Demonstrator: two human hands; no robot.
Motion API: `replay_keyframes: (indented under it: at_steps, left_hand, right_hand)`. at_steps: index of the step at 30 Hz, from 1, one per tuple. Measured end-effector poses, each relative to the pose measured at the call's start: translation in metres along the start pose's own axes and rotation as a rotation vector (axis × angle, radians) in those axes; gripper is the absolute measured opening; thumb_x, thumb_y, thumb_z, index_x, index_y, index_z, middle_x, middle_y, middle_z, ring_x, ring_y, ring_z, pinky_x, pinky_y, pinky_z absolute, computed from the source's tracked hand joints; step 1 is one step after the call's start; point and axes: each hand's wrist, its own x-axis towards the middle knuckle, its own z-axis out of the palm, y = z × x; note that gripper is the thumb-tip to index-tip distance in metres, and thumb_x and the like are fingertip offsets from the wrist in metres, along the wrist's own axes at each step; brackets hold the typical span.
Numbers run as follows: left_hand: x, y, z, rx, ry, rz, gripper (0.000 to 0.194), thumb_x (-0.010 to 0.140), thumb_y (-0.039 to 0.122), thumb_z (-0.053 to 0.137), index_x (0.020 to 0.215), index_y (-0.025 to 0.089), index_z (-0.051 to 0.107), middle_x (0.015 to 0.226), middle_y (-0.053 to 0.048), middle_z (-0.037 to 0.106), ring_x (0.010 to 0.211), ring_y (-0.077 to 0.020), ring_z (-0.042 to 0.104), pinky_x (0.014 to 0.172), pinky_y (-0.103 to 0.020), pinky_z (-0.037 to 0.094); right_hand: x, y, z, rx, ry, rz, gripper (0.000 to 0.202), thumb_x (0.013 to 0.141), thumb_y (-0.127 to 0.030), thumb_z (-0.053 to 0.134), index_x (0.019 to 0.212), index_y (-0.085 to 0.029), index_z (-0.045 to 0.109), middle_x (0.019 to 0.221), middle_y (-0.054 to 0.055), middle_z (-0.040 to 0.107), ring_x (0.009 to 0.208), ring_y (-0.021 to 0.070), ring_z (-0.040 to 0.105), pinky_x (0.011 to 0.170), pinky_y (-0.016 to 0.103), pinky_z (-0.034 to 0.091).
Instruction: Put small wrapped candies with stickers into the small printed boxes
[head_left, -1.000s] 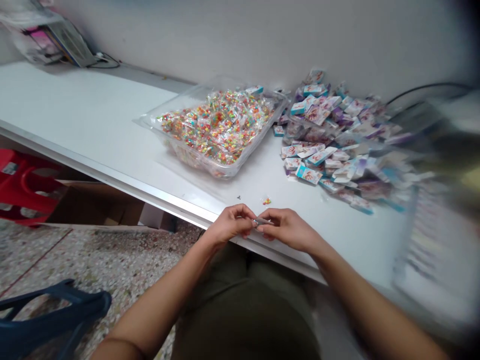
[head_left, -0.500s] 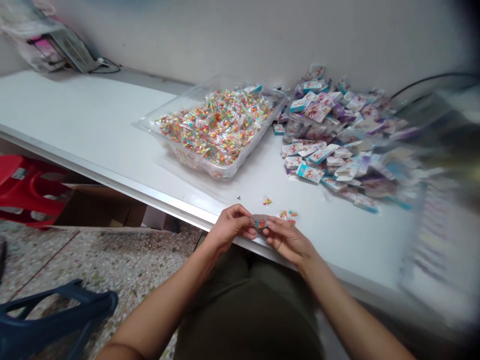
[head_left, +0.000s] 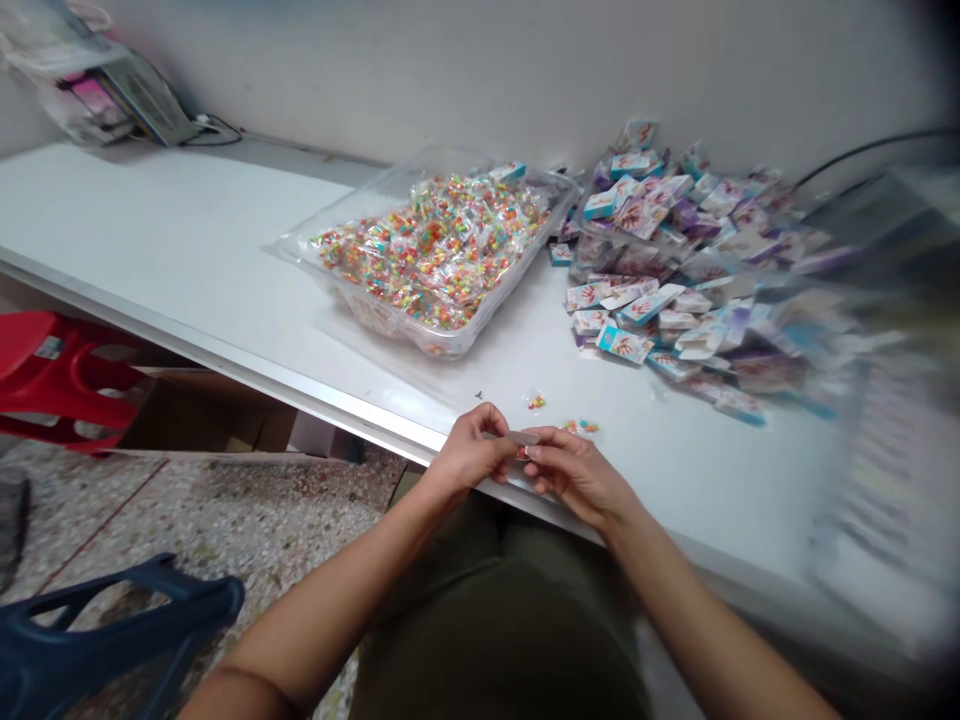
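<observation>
Above the table's front edge, my left hand point(head_left: 480, 447) and my right hand point(head_left: 568, 467) meet, both closed with thumb and fingers on one small grey-white box point(head_left: 522, 437). Red-orange pieces of a bead packet point(head_left: 522, 453) show between my fingertips; most of the box is covered by them. Just beyond my right hand lie a clear packet of coloured beads point(head_left: 581, 426) and a smaller bead packet point(head_left: 536, 401). Further back stands a clear plastic tray point(head_left: 469, 345) heaped with such packets.
Right of the tray, a large pile of small printed boxes point(head_left: 626, 344), blue, purple and white, spreads over the white table point(head_left: 225, 240). A blurred plastic bag point(head_left: 870, 470) is at the right. Below left are a red stool point(head_left: 45, 370), an open carton point(head_left: 217, 410) and a dark blue stool point(head_left: 112, 630).
The box has tilted in my fingers: its open grey mouth with coloured beads inside was visible, and now a pale edge and a little red-orange show. Both hands stay close together.
</observation>
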Motion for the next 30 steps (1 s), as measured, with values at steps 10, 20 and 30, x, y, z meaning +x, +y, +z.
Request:
replay_keyframes:
  at_steps: [10,20,30]
  left_hand:
    - [0.000,-0.001,-0.006,-0.134,-0.033,-0.083,0.011,0.065,0.009,0.065,0.072,0.014,0.060,0.053,0.003,0.061,0.046,-0.0084,0.058,0.053,-0.022,0.052]
    - [0.001,-0.003,-0.016,-0.279,-0.121,-0.094,0.020,0.067,0.021,0.071,0.083,0.009,0.069,0.063,-0.004,0.070,0.057,-0.0140,0.067,0.064,-0.029,0.059]
    - [-0.004,-0.017,-0.019,-0.291,-0.128,-0.032,0.034,0.065,0.028,0.082,0.091,0.010,0.069,0.073,-0.004,0.072,0.066,-0.0128,0.069,0.072,-0.027,0.058]
  right_hand:
    - [-0.015,-0.003,0.011,-0.713,0.159,-0.524,0.022,0.088,-0.038,0.059,0.093,-0.023,0.075,0.101,0.007,0.073,0.086,0.0202,0.067,0.074,0.035,0.056]
    - [-0.015,-0.013,0.008,-1.249,0.121,-0.842,0.024,0.093,-0.020,0.051,0.104,-0.023,0.072,0.102,0.004,0.076,0.091,0.0193,0.072,0.084,0.033,0.056]
    - [-0.015,0.001,-0.015,-1.580,-0.046,-1.216,0.042,0.091,-0.008,0.048,0.133,-0.010,0.054,0.125,0.019,0.065,0.113,0.0245,0.064,0.092,0.038,0.056]
